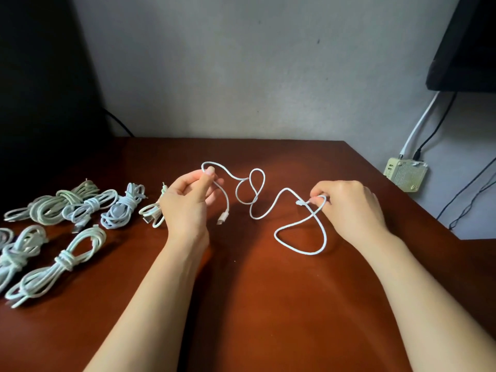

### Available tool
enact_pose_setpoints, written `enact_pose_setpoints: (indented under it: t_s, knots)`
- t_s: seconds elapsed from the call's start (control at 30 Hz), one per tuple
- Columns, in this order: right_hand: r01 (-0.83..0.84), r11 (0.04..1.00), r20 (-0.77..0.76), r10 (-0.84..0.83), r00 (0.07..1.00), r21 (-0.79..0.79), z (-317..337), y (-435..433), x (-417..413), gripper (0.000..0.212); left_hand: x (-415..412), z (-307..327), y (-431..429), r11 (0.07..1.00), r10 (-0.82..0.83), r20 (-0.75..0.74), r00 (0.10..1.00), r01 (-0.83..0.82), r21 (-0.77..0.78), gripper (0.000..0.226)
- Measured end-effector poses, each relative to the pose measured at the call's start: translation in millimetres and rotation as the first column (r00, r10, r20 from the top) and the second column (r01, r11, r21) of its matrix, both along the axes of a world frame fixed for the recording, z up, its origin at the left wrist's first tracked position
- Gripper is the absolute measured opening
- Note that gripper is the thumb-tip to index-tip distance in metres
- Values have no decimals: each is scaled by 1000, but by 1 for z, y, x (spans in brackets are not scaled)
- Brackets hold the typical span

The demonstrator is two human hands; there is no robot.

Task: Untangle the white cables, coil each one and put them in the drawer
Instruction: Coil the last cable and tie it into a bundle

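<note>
- Left forearm (pixel 150 299): bare, enters from the lower edge and angles up towards the centre; wrist straight.
- Left hand (pixel 185 205): raised, thumb side towards the camera, fingers curled. Thumb and forefinger pinch a thin white braided cable (pixel 256 197) at the fingertips.
- Right forearm (pixel 418 291): bare, enters from the lower right corner and angles up and inward.
- Right hand (pixel 349 208): back of hand uppermost, knuckles bent, fingers curled inward. Fingertips pinch the same cable.
- The two hands are level and well apart.
</note>
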State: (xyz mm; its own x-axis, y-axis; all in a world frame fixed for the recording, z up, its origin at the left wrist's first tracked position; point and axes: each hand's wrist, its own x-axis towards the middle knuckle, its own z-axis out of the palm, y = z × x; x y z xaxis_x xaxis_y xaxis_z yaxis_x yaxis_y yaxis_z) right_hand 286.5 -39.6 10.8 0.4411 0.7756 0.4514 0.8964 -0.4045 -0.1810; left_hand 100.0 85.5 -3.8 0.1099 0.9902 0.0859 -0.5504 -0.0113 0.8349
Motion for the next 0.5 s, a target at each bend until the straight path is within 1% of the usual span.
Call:
enact_pose_setpoints:
  t_s: [0.07, 0.13, 0.2, 0.27, 0.33, 0.4, 0.5]
  knots:
    - [-36, 998, 8, 37, 999, -41, 0, 0, -3, 13, 2, 0, -2, 1000, -15, -29, 999, 15, 10, 10]
    - [-56, 996, 21, 58, 998, -72, 1, -3, -5, 22, 3, -1, -3, 999, -21, -41, 999, 22, 25, 13]
    - [-72, 993, 17, 74, 997, -96, 6, -6, -6, 32, 3, -1, -3, 999, -26, -35, 999, 27, 34, 10]
    - [-145, 981, -56, 139, 989, -125, 8, -9, -4, 43, 4, 0, -4, 999, -30, -31, 999, 31, 37, 9]
    - [-282, 948, -180, 255, 950, -145, 8, -9, -4, 52, 4, 0, -5, 999, -34, -38, 999, 36, 40, 8]
    - [-391, 908, -269, 343, 900, -150, 6, -7, -6, 53, 5, 0, -5, 998, -49, -23, 999, 50, 43, 8]
    - [-460, 879, -346, 395, 851, -128, 1, -3, -10, 50, 5, -1, -4, 996, -71, -7, 997, 72, 43, 8]
